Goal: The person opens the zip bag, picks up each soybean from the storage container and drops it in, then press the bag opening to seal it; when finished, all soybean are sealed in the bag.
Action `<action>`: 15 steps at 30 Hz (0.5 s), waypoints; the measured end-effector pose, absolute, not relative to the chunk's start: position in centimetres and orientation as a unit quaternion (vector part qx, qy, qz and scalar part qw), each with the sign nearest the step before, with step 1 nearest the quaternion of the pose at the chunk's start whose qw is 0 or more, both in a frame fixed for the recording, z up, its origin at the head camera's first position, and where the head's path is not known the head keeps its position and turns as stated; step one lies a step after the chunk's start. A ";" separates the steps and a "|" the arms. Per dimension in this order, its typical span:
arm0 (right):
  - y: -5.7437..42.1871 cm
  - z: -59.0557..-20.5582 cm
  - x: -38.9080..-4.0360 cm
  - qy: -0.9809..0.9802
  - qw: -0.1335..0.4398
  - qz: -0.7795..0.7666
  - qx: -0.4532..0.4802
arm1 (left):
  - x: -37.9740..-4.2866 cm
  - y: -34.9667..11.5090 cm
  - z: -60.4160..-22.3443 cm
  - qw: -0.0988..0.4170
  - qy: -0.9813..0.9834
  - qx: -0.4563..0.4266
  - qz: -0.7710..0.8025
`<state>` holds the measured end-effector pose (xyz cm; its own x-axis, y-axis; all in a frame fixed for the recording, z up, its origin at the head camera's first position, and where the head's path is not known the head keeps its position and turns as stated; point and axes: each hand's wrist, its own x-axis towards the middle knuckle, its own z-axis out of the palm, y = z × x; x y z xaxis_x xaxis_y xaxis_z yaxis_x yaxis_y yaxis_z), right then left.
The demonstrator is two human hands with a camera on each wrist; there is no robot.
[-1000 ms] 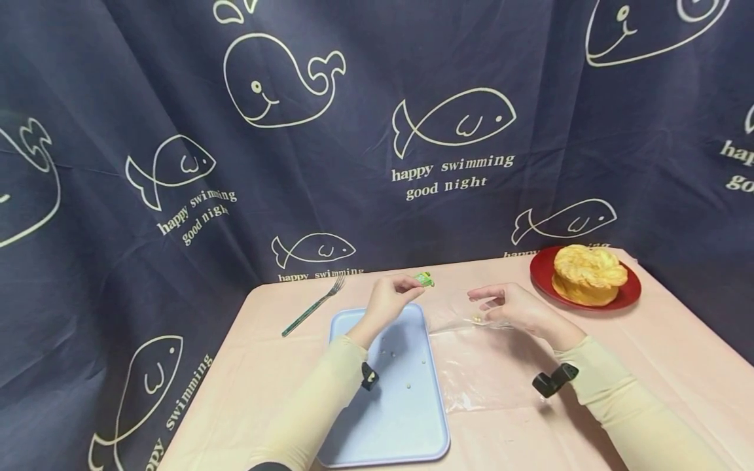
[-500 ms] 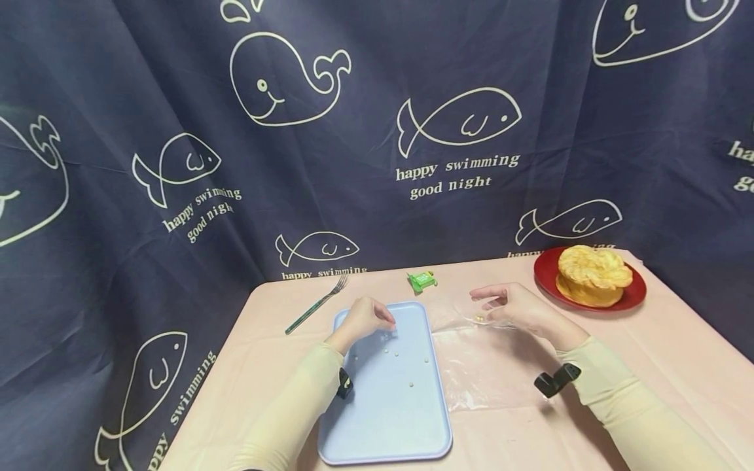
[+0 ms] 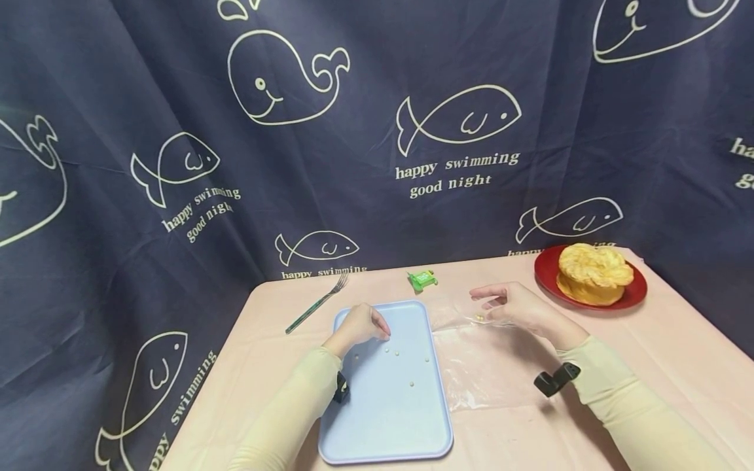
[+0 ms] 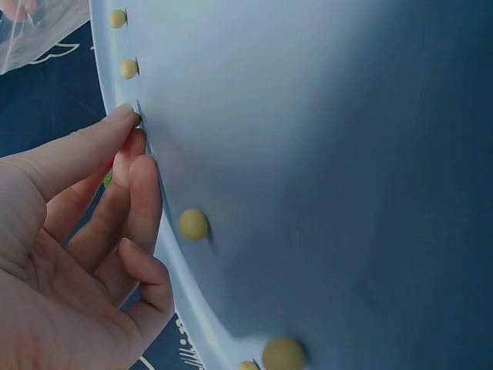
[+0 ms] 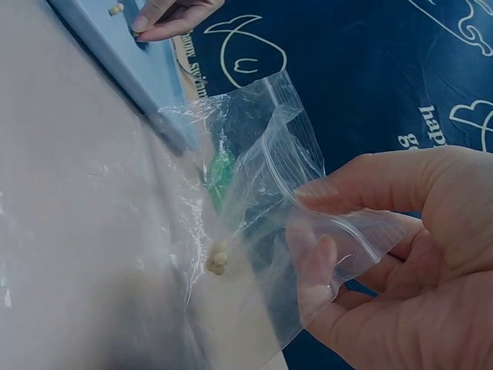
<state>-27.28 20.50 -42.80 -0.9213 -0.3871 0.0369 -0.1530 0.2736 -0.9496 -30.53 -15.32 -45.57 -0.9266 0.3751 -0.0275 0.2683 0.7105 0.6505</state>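
My left hand (image 3: 359, 325) is over the far part of the blue tray (image 3: 385, 418). In the left wrist view its thumb and index finger pinch a soybean (image 4: 136, 119) at the tray surface. Several other soybeans (image 4: 194, 224) lie scattered on the tray. My right hand (image 3: 521, 311) grips a clear zip bag (image 5: 239, 301) near its mouth, to the right of the tray. Through the plastic, a few soybeans (image 5: 218, 260) show clumped together inside the bag.
Beyond the tray lies a small green wrapped packet (image 3: 423, 280). A fork (image 3: 317, 305) with a dark green handle lies left of the tray. At the back right, a red plate (image 3: 544, 275) carries a round golden bread (image 3: 593, 275). A navy curtain (image 3: 365, 157) hangs behind the table.
My left hand has let go of the green packet beyond the tray, then moved back and down to a soybean on the tray. The right hand stays holding the bag.
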 end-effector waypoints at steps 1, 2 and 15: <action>20.5 -42.8 -27.3 0.793 0.100 -0.575 -0.173 | -30.6 -15.3 -45.6 0.079 0.922 0.175 0.337; 20.5 -42.8 -27.3 0.795 0.098 -0.574 -0.173 | -30.6 -15.3 -45.6 0.080 0.922 0.176 0.337; 20.5 -42.7 -27.2 0.793 0.101 -0.576 -0.172 | -30.9 -10.9 -43.4 0.015 0.897 0.188 0.399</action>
